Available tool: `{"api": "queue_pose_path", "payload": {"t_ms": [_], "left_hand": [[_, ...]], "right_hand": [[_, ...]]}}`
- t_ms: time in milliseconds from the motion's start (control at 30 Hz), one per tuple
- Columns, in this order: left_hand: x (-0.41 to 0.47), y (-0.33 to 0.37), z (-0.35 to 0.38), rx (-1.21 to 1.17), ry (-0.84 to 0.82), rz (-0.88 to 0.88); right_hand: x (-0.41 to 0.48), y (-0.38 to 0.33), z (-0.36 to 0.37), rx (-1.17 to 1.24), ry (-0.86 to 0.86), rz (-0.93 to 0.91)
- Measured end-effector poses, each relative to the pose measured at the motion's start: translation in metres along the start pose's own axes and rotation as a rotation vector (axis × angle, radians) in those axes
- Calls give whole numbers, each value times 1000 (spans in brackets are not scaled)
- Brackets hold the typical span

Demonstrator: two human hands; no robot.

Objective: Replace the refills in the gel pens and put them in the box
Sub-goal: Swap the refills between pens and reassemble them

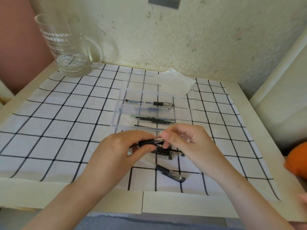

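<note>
— What have the two grips got?

— I see the left grip (123, 146) curled round a gel pen (148, 142). Its fingers wrap the barrel just behind the black rubber sleeve, and the pen lies roughly level above the table (16, 188). The right grip (186, 141) meets it from the other side. Its thumb and forefinger pinch the clear front end of the same pen, and the other fingers are loosely bent and hold nothing.

— So both are closed on one pen?

— Yes, each at its own end, with only the sleeve and a bit of clear barrel showing between them. From here I cannot tell whether the tip is screwed on or loose.

— And the rest of the pens?

— A few loose pens (167, 152) lie on the checked cloth (49, 130) right under the hands. One more pen (171, 173) lies nearer to me, at a slant. The clear box (116, 113) sits open just beyond the hands. I can make out dark refills (154, 120) in its near part and a single boxed pen (159, 103) farther back.

— Anything else on the table?

— A glass jug (66, 47) at the far left corner.
</note>
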State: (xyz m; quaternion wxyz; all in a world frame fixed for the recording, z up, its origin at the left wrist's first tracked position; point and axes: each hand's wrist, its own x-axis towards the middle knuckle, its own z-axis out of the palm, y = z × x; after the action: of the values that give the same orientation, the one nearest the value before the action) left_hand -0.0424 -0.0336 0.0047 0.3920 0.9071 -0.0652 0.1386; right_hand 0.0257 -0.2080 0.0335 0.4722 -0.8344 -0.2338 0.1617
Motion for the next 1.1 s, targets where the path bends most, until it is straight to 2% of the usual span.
{"api": "queue_pose_path", "payload": {"t_ms": [433, 733, 933, 1100], "left_hand": [[0, -5, 7, 41, 26, 58], [1, -7, 7, 169, 25, 184], [2, -7, 6, 188, 53, 190], [2, -6, 4, 202, 50, 200]], "right_hand": [[2, 2, 6, 6, 48, -19], [1, 5, 4, -82, -67, 17], [-1, 1, 5, -16, 9, 0], [-2, 3, 2, 35, -19, 18]]}}
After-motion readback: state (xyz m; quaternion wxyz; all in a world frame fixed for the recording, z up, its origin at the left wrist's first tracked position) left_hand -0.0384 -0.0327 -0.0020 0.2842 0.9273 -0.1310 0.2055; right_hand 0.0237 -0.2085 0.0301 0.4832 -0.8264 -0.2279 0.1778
